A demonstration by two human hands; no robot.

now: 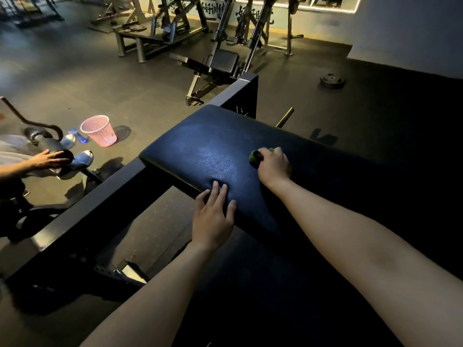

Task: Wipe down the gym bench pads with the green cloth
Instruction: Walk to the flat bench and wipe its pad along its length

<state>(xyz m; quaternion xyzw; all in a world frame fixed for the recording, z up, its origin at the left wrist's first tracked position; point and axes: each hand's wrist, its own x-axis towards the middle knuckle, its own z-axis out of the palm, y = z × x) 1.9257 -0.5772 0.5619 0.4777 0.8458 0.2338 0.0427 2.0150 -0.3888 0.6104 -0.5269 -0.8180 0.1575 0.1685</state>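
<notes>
A dark blue bench pad point(213, 146) fills the middle of the head view, lit on its left half and in shadow to the right. My right hand point(274, 167) grips a bunched green cloth point(255, 157) and holds it down on the pad's middle. Only a small green part of the cloth shows past my fingers. My left hand point(214, 217) lies flat on the pad's near edge, fingers straight and spread.
A black steel frame point(100, 196) runs along the pad's left side. On the floor to the left stand a pink mesh basket point(100, 131) and a spray bottle point(71, 139). Another person's hand point(46, 160) touches a roller pad point(56, 149) there. Gym machines stand behind.
</notes>
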